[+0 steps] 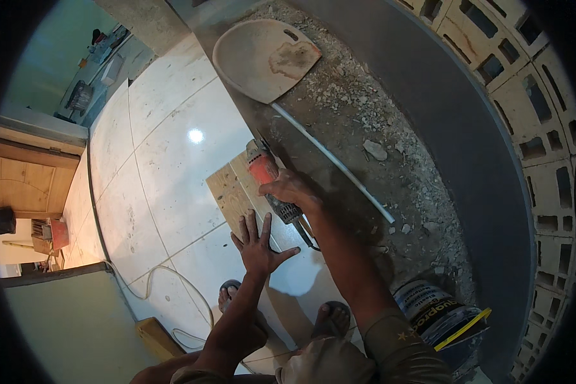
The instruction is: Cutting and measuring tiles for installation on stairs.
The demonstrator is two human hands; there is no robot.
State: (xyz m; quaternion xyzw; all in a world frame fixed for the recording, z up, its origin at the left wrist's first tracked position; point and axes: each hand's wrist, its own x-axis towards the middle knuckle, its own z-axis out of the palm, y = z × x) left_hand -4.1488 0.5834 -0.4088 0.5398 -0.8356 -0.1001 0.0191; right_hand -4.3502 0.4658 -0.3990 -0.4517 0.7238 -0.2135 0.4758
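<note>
My right hand (291, 191) is wrapped around the body of a red and black angle grinder (262, 168). The grinder's head points away from me, and its cord leaves the near end; I cannot make out its disc. Beneath it lies a wood-patterned plank or tile (225, 192), along the edge of the white tiled floor (173, 173). My left hand (258, 253) rests with its fingers spread, the fingertips at the near part of that piece. It holds nothing.
Right of the tiles, a pale scoop-shaped pan (249, 54) and a white pipe (339, 166) lie on rubble-strewn ground (390, 121). A bucket (429, 307) with a yellow handle stands near my right arm. A loose cable (185, 281) curls at left, by a low wall (70, 320).
</note>
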